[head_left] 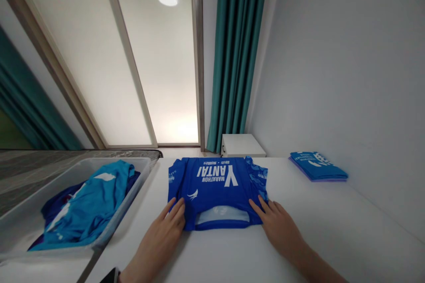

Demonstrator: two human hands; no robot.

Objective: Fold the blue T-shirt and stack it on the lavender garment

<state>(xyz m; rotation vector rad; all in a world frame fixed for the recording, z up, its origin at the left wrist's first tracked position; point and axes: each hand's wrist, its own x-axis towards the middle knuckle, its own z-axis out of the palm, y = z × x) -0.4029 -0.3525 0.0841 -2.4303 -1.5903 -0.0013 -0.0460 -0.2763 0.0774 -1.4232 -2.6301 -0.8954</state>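
A folded royal-blue T-shirt (215, 192) lies flat on the white table (332, 230), with white "YANTAI MARATHON" lettering upside down from my side. My left hand (171, 223) rests with fingers spread on the shirt's near left corner. My right hand (274, 225) has its fingertips on the near right edge of the shirt. Neither hand pinches the cloth, as far as I can see. A pale strip of fabric (222, 216) shows at the shirt's near edge, between my hands.
A grey plastic bin (131, 203) at the left holds crumpled blue shirts (89, 203). A neat stack of folded blue shirts (318, 166) lies at the far right of the table, by a white wall. A white cabinet (242, 145) stands beyond the table.
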